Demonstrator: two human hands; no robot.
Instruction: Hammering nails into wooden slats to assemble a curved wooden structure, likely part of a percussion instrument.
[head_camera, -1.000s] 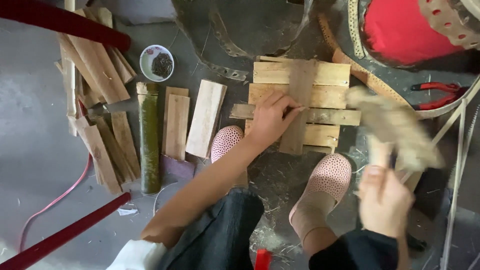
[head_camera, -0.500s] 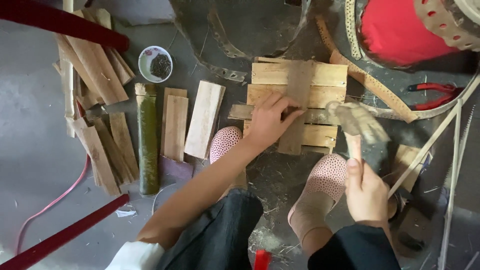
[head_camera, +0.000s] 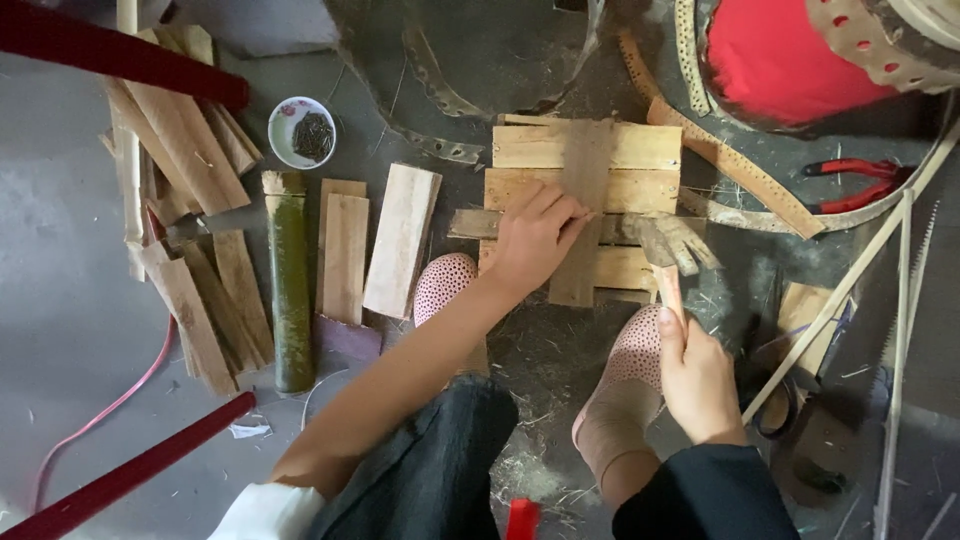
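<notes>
Grey concrete floor carries a small pallet of wooden slats before the person's feet. Left hand presses its fingers together on the upright cross slat. Right hand grips a hammer, its head blurred at the pallet's right edge. Loose planks, a bamboo tube and a bowl of nails lie left.

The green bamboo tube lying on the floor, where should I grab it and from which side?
Probably grip the bamboo tube around its middle, coming down from above. It lies flat and round; loose wooden slats crowd its right side and more boards its left, so only the top looks open for fingers.
</notes>
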